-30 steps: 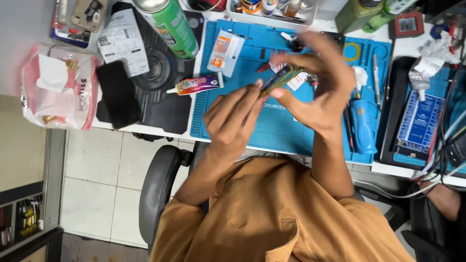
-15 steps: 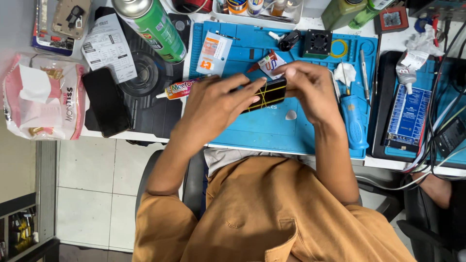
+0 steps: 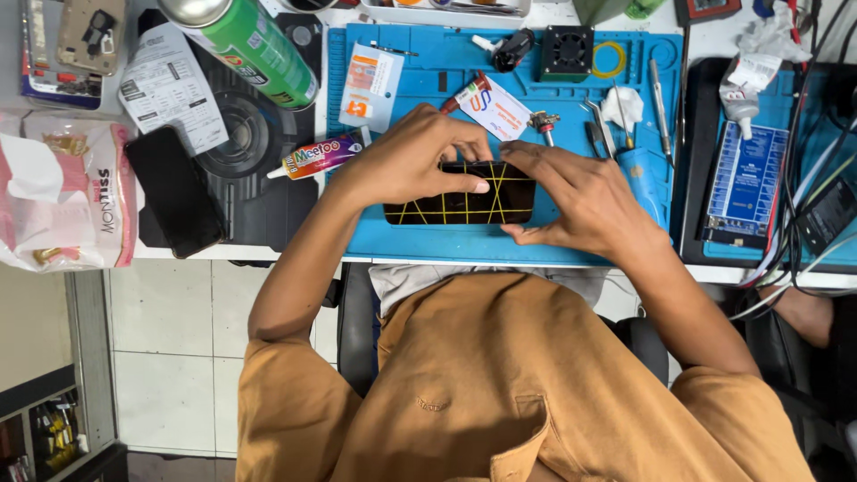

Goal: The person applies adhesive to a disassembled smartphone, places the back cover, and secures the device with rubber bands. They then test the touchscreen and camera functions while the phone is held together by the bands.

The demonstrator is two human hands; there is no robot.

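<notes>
**Around the blue mat**

We see a green spray can (image 3: 248, 46) lying tilted at the top left, a printed paper slip (image 3: 170, 87) beside it and a black phone (image 3: 174, 190) below. A pink-and-white tissue pack (image 3: 62, 192) sits at the far left. On the blue work mat (image 3: 428, 245) lie a small glue tube (image 3: 314, 156), tweezers (image 3: 600, 125) and a yellow tape ring (image 3: 610, 59).

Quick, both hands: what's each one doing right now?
Left hand: fingers flat, pressing the black phone wrapped in yellow bands.
Right hand: pressing the same phone.
</notes>
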